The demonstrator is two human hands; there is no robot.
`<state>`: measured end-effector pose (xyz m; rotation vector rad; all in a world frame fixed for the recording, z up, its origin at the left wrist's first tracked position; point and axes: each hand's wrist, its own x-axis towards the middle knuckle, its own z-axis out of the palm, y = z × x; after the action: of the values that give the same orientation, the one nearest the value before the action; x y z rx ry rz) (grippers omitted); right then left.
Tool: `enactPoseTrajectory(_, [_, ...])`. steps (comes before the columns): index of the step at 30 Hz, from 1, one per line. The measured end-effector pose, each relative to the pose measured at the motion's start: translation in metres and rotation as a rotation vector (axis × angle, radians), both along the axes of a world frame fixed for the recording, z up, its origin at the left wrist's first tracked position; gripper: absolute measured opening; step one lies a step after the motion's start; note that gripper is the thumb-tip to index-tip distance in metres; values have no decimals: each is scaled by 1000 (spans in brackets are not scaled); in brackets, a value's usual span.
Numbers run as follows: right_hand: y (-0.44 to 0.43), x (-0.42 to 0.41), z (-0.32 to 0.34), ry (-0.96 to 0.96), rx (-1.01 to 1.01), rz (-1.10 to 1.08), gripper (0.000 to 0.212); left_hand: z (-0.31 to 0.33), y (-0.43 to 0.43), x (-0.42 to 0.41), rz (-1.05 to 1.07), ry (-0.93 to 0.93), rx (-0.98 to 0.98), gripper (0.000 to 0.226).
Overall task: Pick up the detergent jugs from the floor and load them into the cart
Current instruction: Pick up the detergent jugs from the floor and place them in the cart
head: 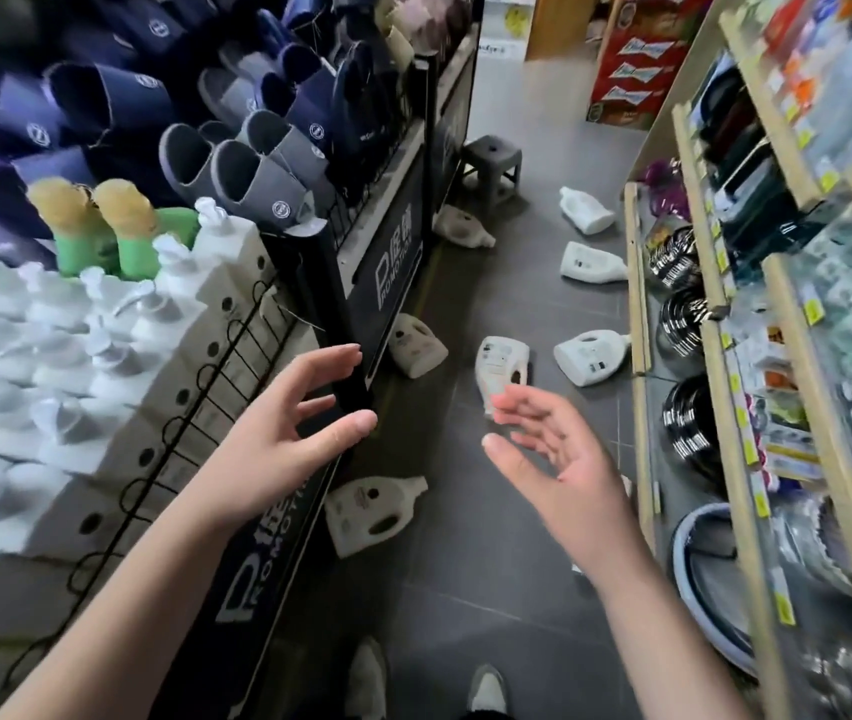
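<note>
The fingers [333, 356] of both hands are spread and loosely bent, holding nothing, I think in readiness to grasp. The left hand [283, 423] hangs beside the black promotion rack [393, 262], the right hand [559, 454] above the aisle. The detergent jugs [499, 363] lie scattered on the floor [465, 589], tipped over; the nearest jug [372, 514] leans at the rack's foot

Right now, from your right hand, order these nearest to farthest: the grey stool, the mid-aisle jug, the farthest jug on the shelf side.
1. Mid-aisle jug, on the floor just past the right hand.
2. Farthest shelf-side jug, up the aisle, right.
3. Grey stool, farthest back, left of that jug.
</note>
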<state>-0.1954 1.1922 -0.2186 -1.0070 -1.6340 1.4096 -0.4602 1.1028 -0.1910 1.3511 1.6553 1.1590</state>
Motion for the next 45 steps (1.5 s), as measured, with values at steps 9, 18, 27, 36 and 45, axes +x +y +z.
enactPoseTrajectory(9, [57,-56,-142,-39,-246,-60,43,-146,84,-43,-31,25,-197,69])
enactPoseTrajectory(18, [67,-102,-455,-127,-500,-182,46,-434,126,-70,-62,117,-456,70])
enactPoseTrajectory(27, [51,-156,-696,-221,-654,-223,71,-672,167,-113,-242,343,-574,69])
enactPoseTrajectory(36, [50,-173,-795,-273,-664,-258,73,-781,188,-139,-303,518,-747,75])
enactPoseTrajectory(45, [50,-182,-832,-283,-801,-180,70,-835,175,-163,-183,488,-945,117])
